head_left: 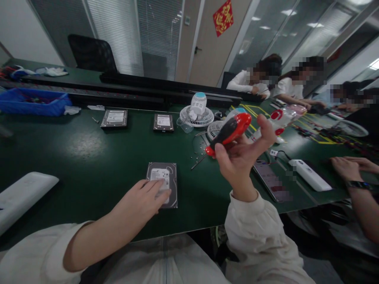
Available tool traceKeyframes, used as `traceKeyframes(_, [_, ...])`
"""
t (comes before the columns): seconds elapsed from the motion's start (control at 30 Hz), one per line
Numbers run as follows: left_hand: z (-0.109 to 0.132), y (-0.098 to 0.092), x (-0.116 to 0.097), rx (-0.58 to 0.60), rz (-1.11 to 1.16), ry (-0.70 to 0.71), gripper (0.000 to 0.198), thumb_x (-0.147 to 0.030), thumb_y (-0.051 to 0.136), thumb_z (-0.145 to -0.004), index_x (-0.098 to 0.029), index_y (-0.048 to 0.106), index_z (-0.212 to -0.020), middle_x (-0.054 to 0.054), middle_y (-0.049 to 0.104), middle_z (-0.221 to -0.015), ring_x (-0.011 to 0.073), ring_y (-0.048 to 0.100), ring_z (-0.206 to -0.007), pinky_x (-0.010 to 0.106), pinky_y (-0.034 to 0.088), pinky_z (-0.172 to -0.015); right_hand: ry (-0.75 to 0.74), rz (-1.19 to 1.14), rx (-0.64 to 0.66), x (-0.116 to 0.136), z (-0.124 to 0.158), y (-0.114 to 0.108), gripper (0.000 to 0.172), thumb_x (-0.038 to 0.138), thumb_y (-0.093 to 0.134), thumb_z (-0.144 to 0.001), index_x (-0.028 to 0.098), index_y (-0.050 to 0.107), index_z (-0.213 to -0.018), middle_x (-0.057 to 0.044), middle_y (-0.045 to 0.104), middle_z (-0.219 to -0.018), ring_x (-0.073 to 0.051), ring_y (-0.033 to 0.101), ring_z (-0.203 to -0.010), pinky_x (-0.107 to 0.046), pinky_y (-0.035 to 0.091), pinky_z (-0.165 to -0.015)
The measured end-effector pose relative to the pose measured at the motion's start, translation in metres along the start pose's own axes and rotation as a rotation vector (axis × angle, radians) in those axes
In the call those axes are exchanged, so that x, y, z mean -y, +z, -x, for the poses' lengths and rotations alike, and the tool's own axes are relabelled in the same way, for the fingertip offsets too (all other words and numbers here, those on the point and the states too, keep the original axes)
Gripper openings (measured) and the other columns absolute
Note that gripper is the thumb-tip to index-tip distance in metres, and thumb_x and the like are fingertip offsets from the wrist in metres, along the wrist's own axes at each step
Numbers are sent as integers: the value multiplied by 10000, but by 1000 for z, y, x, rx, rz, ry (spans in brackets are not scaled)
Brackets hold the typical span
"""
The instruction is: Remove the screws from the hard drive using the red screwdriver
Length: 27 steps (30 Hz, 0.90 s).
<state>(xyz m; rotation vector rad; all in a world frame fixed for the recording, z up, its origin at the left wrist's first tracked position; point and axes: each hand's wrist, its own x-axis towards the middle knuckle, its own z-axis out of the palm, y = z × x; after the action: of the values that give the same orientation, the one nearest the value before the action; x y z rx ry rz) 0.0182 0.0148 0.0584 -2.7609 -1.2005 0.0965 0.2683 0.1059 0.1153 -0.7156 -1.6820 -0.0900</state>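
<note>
A hard drive with a white label lies on the green table near its front edge. My left hand rests flat on the drive, its fingers spread over the label. Raised above the table to the right, my right hand holds a red and black screwdriver. The tool's shaft slants down to the left, its tip close to the tabletop. Small screws lie scattered beyond the tip. Two more drives, one at the left and one nearer the middle, lie farther back.
White fan parts stand behind the screws. A blue bin is at the far left, a white device at the near left. To the right lie a phone and a white power bank, beside another person's hands.
</note>
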Motion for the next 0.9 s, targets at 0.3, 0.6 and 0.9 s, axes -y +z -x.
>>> traceKeyframes(0.3, [-21, -5, 4, -4, -5, -28, 509, -154, 631, -929, -216, 566, -1430, 173, 613, -1420, 313, 613, -1263, 439, 501, -976, 373, -182, 56, -25, -48, 39, 618, 641, 404, -946, 439, 111, -1452, -60, 547, -1209, -145, 687, -827, -225, 531, -534])
traceKeyframes(0.6, [-36, -2, -19, 61, -51, -111, 649, -424, 673, -932, -275, 469, -1529, 238, 611, -1358, 357, 629, -1171, 451, 521, -897, 913, -509, -98, -50, -15, 55, 721, 418, 804, -701, 295, 264, -1163, 73, 605, -798, -61, 513, -429, -184, 388, -342])
traceKeyframes(0.9, [-37, 11, -13, -29, -25, -108, 661, -537, 648, -919, -262, 503, -1502, 201, 624, -1292, 336, 608, -1103, 437, 495, -858, 934, -492, 4, -62, -5, 48, 769, 410, 822, -689, 311, 321, -1265, 58, 593, -887, -101, 624, -586, -237, 563, -464])
